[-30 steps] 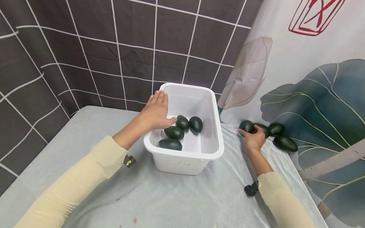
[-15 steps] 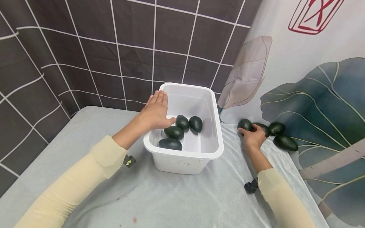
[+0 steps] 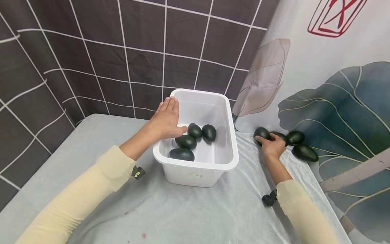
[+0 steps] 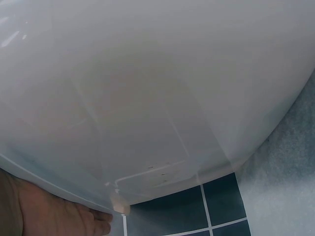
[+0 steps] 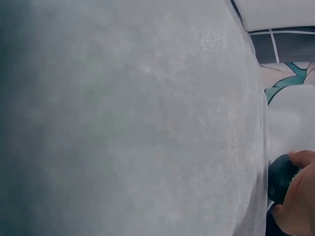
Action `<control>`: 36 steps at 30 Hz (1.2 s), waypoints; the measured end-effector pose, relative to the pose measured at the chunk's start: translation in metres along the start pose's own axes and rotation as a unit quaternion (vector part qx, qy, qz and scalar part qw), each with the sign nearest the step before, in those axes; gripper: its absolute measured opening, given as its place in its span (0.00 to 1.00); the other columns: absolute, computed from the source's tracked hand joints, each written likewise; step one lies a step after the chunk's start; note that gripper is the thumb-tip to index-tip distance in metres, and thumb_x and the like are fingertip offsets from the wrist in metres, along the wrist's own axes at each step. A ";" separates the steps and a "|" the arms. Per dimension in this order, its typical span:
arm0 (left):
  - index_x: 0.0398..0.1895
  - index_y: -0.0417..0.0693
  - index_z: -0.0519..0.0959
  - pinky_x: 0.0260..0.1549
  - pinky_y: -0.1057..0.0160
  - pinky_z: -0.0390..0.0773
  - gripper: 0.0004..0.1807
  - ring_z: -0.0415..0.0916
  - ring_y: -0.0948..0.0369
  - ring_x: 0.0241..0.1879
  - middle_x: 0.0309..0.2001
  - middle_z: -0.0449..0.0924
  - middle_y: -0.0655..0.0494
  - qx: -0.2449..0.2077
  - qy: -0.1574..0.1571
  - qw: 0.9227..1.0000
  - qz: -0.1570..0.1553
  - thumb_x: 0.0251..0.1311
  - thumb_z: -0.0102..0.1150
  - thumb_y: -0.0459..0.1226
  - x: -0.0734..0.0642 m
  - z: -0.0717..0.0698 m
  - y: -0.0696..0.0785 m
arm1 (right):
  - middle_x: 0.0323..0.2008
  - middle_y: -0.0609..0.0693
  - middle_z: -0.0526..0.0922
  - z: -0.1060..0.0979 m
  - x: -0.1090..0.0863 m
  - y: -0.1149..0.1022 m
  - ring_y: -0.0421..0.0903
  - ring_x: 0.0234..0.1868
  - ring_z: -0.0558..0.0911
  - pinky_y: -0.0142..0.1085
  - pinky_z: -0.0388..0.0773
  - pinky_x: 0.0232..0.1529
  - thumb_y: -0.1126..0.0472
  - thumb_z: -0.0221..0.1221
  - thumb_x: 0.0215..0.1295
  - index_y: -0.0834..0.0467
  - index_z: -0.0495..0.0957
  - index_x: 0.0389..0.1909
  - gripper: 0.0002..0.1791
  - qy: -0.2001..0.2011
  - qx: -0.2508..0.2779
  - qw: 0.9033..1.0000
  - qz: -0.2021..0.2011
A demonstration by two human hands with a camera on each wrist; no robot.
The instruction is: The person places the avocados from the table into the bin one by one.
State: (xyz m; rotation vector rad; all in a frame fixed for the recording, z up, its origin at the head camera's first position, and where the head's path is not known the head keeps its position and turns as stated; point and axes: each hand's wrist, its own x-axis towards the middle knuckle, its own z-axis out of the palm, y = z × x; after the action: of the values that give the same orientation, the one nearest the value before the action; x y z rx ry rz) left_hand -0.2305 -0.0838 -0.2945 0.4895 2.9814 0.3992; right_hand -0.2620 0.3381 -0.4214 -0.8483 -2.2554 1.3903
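While our left hand point(image 3: 166, 123) lies straight-fingered along the left rim of a white tub point(image 3: 193, 175) holding four avocados point(image 3: 181, 154), our right hand point(image 3: 272, 148) pinches the leftmost avocado point(image 3: 261, 132) of a group on the grey cloth point(image 3: 195, 217), right of the tub, thumb and fingers on opposite sides. Three others point(image 3: 304, 153) sit to its right. To grip it well, we judge, our fingers should wrap its widest part without nudging those others, while our left palm steadies the tub.
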 end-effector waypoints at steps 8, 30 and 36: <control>0.91 0.28 0.36 0.94 0.43 0.33 0.62 0.26 0.38 0.94 0.93 0.28 0.31 -0.001 0.000 1.000 0.001 0.76 0.56 0.58 0.001 0.001 -0.001 | 0.71 0.61 0.86 0.001 0.008 0.007 0.59 0.83 0.69 0.50 0.72 0.83 0.48 0.79 0.66 0.60 0.83 0.74 0.39 -0.005 0.000 1.000 -0.007; 0.91 0.27 0.36 0.94 0.42 0.33 0.61 0.27 0.38 0.94 0.93 0.28 0.30 0.002 0.000 1.000 0.005 0.76 0.56 0.58 0.001 0.001 0.000 | 0.76 0.57 0.82 0.007 0.042 0.035 0.55 0.85 0.67 0.48 0.67 0.87 0.44 0.83 0.56 0.56 0.81 0.77 0.47 -0.002 -0.006 0.999 0.042; 0.91 0.28 0.35 0.94 0.42 0.33 0.61 0.26 0.38 0.94 0.93 0.28 0.31 0.001 -0.001 1.000 0.000 0.76 0.56 0.58 0.000 0.001 0.000 | 0.73 0.57 0.85 0.004 0.030 0.024 0.54 0.80 0.75 0.48 0.73 0.84 0.40 0.83 0.57 0.56 0.81 0.77 0.48 0.000 0.007 0.999 0.047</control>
State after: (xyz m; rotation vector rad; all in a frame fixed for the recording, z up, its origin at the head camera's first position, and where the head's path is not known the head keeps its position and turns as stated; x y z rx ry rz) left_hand -0.2310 -0.0839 -0.2951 0.4907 2.9796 0.3956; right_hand -0.2798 0.3630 -0.4449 -0.9618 -2.2284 1.4464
